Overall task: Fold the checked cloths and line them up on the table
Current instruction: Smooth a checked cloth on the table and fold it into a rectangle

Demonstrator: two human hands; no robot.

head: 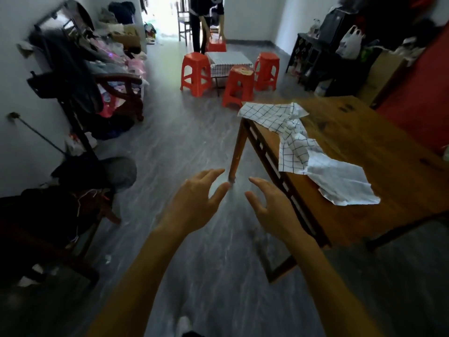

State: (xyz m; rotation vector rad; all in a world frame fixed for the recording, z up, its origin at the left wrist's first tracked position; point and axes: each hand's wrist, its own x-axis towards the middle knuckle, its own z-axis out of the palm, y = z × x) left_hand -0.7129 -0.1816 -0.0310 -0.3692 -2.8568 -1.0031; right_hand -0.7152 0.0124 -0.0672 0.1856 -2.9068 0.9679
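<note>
While my left hand (194,198) and right hand (269,203) hover with fingers spread, holding nothing, the checked cloths (301,144) lie crumpled on the wooden table (364,132); no folding looks done yet.

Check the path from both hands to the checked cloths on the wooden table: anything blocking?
Nothing visible does. The left hand and right hand hang open over bare floor, left of the wooden table. The checked cloths lie crumpled along its near edge, with open air between.
</note>
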